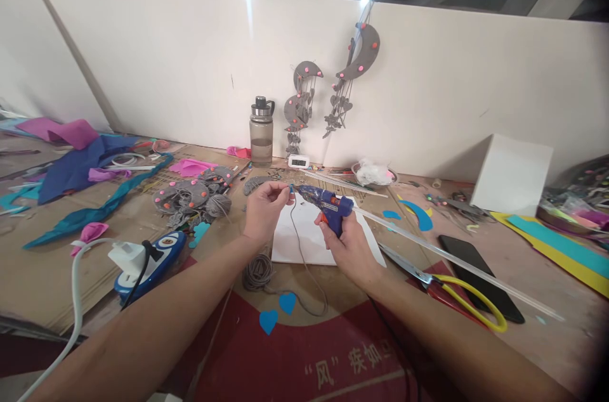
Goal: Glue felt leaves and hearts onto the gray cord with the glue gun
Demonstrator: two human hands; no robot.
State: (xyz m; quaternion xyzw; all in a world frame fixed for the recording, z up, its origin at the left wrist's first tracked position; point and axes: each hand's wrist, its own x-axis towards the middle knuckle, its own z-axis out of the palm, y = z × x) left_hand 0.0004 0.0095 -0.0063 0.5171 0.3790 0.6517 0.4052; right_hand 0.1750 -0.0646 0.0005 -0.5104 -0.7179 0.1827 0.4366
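Observation:
My right hand (349,243) holds a blue glue gun (328,204) by its handle, its nozzle pointing left. A long clear glue stick (457,264) extends from the gun's back. Close to the nozzle, my left hand (266,208) pinches a small blue piece (291,189) at its fingertips. Grey yarn (299,234) hangs from there over a white sheet (309,242) and curves towards a coil of grey yarn (258,272). Two blue paper hearts, one (269,321) lower left of the other (287,303), lie below the sheet.
Yellow-handled scissors (469,300) and a black phone (480,275) lie at right. A bottle (261,136) and small clock (299,162) stand behind. At left are a power strip (152,262) and grey decorated pieces (190,196). Grey crescent ornaments (364,53) hang on the wall.

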